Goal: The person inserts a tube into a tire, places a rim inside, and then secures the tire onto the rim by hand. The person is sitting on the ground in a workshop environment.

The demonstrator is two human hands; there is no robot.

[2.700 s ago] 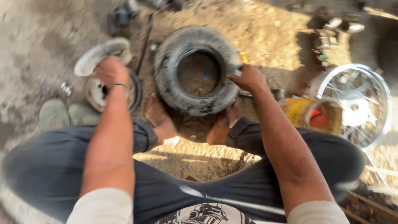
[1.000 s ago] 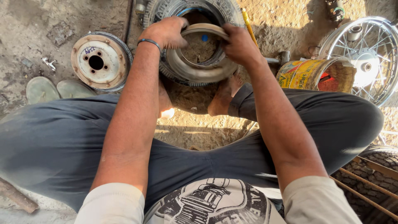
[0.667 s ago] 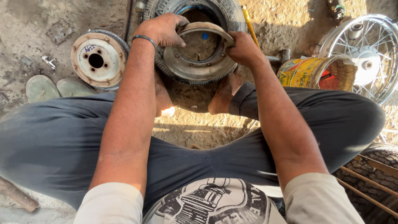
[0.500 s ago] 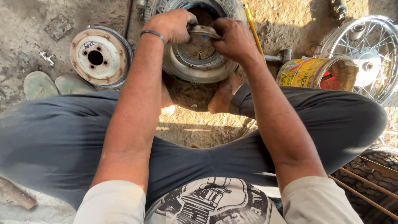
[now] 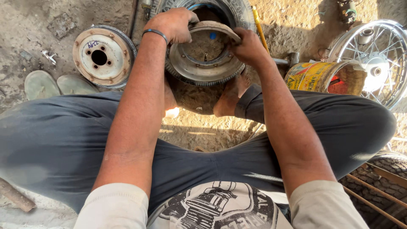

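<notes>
Your left hand point(image 5: 171, 24) and right hand point(image 5: 248, 46) each grip the metal rim half point(image 5: 203, 63) at its 11 and 1 o'clock edges, tilted over the small tyre point(image 5: 237, 10) on the dirt floor. Likely heavy, rigid steel, dusty; hold the flange edge.

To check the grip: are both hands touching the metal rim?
Yes, the left hand and right hand both grasp the metal rim at its top edge.

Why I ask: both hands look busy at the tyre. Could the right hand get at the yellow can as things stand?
Probably yes. The yellow can lies just beside the right forearm with nothing between, but the right hand now grips the metal rim half.
</notes>
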